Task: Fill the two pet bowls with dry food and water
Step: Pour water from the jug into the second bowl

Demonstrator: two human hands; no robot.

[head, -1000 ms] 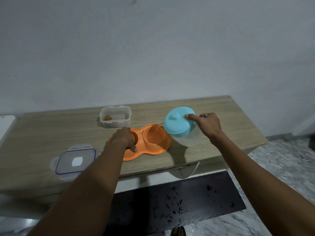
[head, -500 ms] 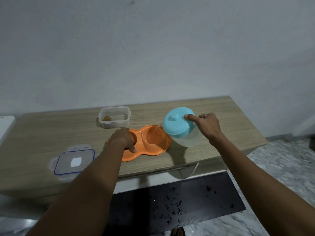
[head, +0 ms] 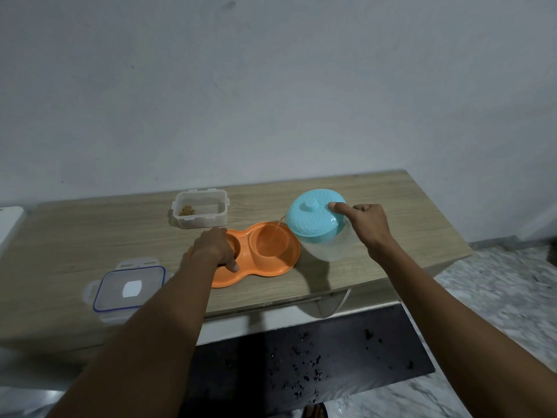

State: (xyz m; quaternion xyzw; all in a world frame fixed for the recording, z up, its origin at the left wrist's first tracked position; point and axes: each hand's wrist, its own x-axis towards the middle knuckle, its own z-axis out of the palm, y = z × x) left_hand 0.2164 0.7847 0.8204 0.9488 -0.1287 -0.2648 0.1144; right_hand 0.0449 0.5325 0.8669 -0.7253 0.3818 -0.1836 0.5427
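Note:
An orange double pet bowl (head: 283, 260) lies on the wooden table (head: 90, 236). My left hand (head: 215, 247) covers its left bowl and holds the rim, thumb on the front edge. My right hand (head: 366, 226) grips a clear water jug (head: 328, 245) with a turquoise lid (head: 313, 217), tilted left, forefinger pressing the lid. A thin stream of water runs from the spout into the right bowl (head: 268, 241). The left bowl's contents are hidden by my hand.
A clear food container (head: 200, 212) with a little dry food stands behind the bowls. Its blue-rimmed lid (head: 128, 289) lies at the front left. A dark mat (head: 301, 357) with scattered crumbs lies on the floor below the table.
The jug has stayed tilted over the right bowl and the water keeps running. Both hands hold nearly the same places.

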